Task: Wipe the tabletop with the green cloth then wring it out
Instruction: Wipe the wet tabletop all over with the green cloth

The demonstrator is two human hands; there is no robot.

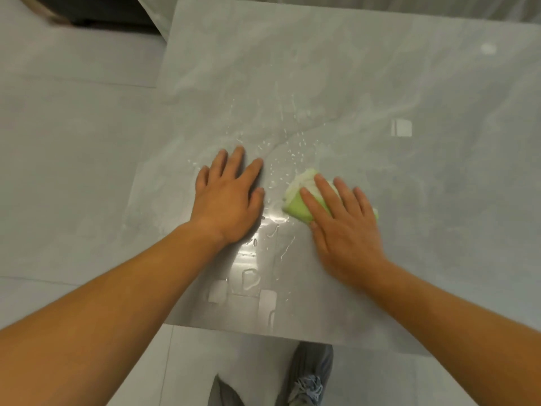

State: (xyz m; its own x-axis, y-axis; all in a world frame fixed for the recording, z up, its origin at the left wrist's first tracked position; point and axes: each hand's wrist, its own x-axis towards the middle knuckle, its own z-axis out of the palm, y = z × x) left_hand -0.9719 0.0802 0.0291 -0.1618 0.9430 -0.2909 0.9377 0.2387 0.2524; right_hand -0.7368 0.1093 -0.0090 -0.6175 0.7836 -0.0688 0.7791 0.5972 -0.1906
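A grey marble-look tabletop (351,83) fills most of the view. A folded green and white cloth (298,197) lies on it near the middle. My right hand (342,218) presses flat on the cloth with straight fingers and covers its right part. My left hand (228,197) rests flat on the bare tabletop just left of the cloth, fingers spread. Water drops and small puddles (251,276) lie between and below the hands, and fine drops are scattered beyond the fingertips.
The table's left edge (164,83) and near edge (263,332) border a pale tiled floor. My legs and a grey shoe (307,388) stand just below the near edge. Dark furniture (96,10) sits at the far left.
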